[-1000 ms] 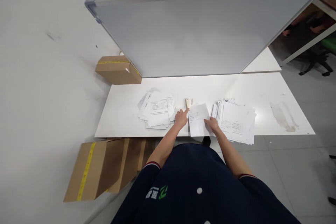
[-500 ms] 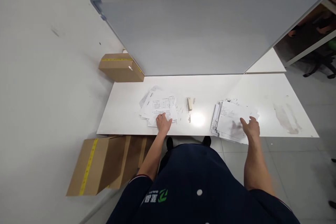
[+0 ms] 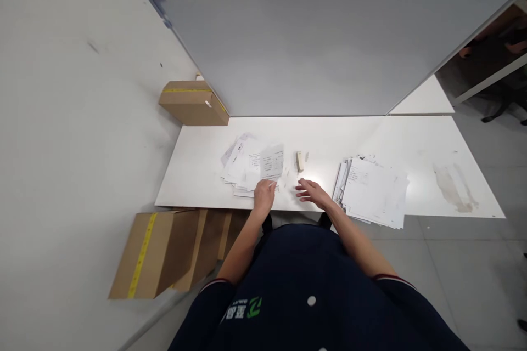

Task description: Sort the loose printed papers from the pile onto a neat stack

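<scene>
A printed sheet of paper is pinched by its lower edge in a person's left hand, left of centre in the frame, above the near edge of a white desk. Half a second earlier, that hand lay on the left pile of papers while the right hand was out over the right pile. Now the left has taken up a page and the right is back near the middle of the frame, fingers loosely spread, nothing visible in them, reaching toward the sheet but apart from it. The page that lay between the two hands a second ago is gone from the middle of the desk. The change suggests that handling of one page is over and that of another is beginning.

The sheet is thin and white with a grey cast, tilted up in front of the left pile, rows of dark print across it too small to read. From this height, it is hard to tell whether its lower edge clears the papers underneath. A small cream block rests just beyond the right hand's fingertips, between the piles; a large pale board stands behind, and a cardboard box sits at the desk's far left corner.
</scene>
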Demonstrator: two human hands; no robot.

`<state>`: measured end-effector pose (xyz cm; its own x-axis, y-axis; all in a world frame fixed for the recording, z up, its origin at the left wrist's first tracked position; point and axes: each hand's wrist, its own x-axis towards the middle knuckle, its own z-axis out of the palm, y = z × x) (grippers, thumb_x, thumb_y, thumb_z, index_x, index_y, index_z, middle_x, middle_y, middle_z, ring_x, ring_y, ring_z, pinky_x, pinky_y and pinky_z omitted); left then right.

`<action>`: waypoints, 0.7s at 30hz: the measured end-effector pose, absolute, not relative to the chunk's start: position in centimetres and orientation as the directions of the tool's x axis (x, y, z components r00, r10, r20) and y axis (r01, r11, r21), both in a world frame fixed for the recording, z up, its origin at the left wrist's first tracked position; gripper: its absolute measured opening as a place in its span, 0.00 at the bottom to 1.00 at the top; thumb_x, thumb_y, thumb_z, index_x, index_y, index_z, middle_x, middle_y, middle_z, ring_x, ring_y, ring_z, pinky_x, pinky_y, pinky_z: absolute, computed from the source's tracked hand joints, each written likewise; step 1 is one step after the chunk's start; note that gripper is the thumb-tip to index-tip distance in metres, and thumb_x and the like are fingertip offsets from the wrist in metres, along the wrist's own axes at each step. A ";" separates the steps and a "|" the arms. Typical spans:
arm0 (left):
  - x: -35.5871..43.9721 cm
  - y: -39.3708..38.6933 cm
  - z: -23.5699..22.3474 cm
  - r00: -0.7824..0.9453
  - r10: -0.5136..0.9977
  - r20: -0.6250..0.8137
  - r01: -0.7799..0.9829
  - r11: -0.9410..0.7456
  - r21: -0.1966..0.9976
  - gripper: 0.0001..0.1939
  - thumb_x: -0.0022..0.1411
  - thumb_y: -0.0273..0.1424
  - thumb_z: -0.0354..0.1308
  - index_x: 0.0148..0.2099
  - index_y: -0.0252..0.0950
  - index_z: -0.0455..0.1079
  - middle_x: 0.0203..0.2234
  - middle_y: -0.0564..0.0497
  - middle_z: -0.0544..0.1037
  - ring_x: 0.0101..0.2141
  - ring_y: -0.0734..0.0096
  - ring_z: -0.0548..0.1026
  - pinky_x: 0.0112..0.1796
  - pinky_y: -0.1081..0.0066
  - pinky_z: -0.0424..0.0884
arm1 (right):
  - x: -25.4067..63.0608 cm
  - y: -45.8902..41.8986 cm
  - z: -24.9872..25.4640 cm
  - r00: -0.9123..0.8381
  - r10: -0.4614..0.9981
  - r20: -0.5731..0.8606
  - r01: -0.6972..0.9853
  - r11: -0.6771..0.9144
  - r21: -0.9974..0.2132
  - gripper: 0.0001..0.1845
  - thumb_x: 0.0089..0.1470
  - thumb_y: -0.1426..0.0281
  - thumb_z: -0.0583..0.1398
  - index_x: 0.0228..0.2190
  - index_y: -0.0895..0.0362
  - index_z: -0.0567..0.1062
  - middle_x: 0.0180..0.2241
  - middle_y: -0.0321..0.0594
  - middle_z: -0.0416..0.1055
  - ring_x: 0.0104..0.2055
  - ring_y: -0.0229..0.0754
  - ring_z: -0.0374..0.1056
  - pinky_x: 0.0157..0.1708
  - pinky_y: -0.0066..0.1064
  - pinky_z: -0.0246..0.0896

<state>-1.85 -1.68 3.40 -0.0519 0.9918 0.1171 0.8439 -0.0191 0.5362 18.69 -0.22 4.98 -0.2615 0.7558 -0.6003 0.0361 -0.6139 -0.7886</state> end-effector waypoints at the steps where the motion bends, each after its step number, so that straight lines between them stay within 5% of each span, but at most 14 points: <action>1: -0.9 -2.2 3.7 -0.007 0.992 0.127 0.838 -0.063 0.543 0.11 0.61 0.33 0.48 0.32 0.36 0.70 0.28 0.47 0.72 0.35 0.65 0.69 0.39 0.67 0.65 | 17.5 0.0 4.8 -0.311 0.726 -0.613 -0.035 -0.653 -0.756 0.27 0.49 0.52 0.56 0.42 0.60 0.69 0.42 0.50 0.70 0.34 0.43 0.70 0.32 0.34 0.66; 7: 2.5 -4.8 4.5 0.185 0.982 0.038 0.774 -0.169 0.610 0.11 0.58 0.39 0.53 0.34 0.37 0.69 0.31 0.46 0.72 0.39 0.62 0.68 0.43 0.64 0.63 | 15.6 0.7 2.8 -0.164 0.827 -0.537 -0.129 -0.558 -0.820 0.14 0.44 0.62 0.60 0.32 0.58 0.71 0.28 0.37 0.74 0.31 0.40 0.68 0.33 0.32 0.65; 11: 1.3 -4.1 4.5 -0.175 0.984 -0.007 0.646 0.120 0.754 0.25 0.52 0.43 0.58 0.49 0.35 0.63 0.46 0.42 0.69 0.48 0.58 0.65 0.49 0.60 0.60 | 17.9 0.4 2.9 -0.084 0.872 -0.483 -0.114 -0.490 -0.865 0.14 0.38 0.63 0.63 0.28 0.59 0.74 0.27 0.38 0.75 0.31 0.43 0.68 0.35 0.35 0.64; 13: 0.5 -3.2 4.5 -0.365 0.916 -0.168 0.414 0.321 0.852 0.31 0.51 0.43 0.59 0.53 0.33 0.59 0.47 0.39 0.67 0.47 0.59 0.67 0.46 0.60 0.64 | 19.0 0.1 3.6 -0.055 0.885 -0.463 -0.095 -0.466 -0.880 0.16 0.36 0.62 0.64 0.29 0.60 0.75 0.29 0.40 0.75 0.32 0.45 0.69 0.35 0.36 0.64; 16: 0.0 -2.1 4.5 -0.256 0.850 -0.461 -0.049 0.465 0.884 0.31 0.48 0.44 0.61 0.50 0.30 0.63 0.42 0.39 0.72 0.40 0.61 0.72 0.40 0.62 0.69 | 19.5 -0.3 4.8 -0.034 0.900 -0.434 -0.044 -0.435 -0.899 0.21 0.35 0.61 0.65 0.32 0.60 0.75 0.33 0.42 0.75 0.34 0.46 0.69 0.35 0.35 0.64; 21: 0.5 -1.8 4.9 -0.144 0.855 -0.498 -0.381 0.416 0.826 0.24 0.43 0.43 0.65 0.38 0.29 0.72 0.34 0.43 0.77 0.38 0.62 0.74 0.42 0.62 0.69 | 19.7 -1.1 5.7 -0.017 0.917 -0.398 0.077 -0.395 -0.915 0.19 0.43 0.54 0.60 0.26 0.59 0.73 0.26 0.39 0.73 0.28 0.42 0.66 0.27 0.30 0.60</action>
